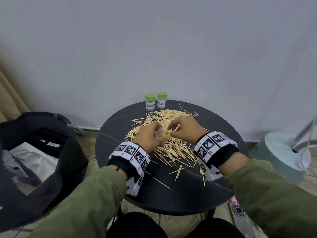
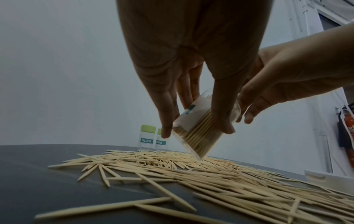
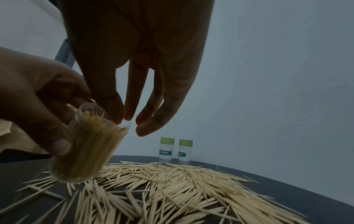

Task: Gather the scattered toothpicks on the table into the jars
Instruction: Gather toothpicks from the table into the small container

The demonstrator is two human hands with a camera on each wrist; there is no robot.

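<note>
My left hand [image 1: 158, 133] grips an uncapped clear jar [image 2: 197, 133] packed with toothpicks, tilted above the pile with its mouth toward my right hand. In the right wrist view the jar [image 3: 86, 151] shows its open mouth. My right hand [image 3: 130, 121] has thumb and fingertips gathered at the jar's rim; whether they pinch any toothpicks is hidden. Loose toothpicks [image 1: 171, 146] lie spread over the round black table [image 1: 180, 194]. Two green-capped jars [image 1: 150, 102] [image 1: 162, 100] stand upright at the table's far edge.
An open black bag [image 1: 42, 152] sits on the floor to the left. A pale green lamp base [image 1: 283, 155] stands to the right. A grey wall rises just behind the table. Single toothpicks lie near the table's front edge [image 1: 163, 183].
</note>
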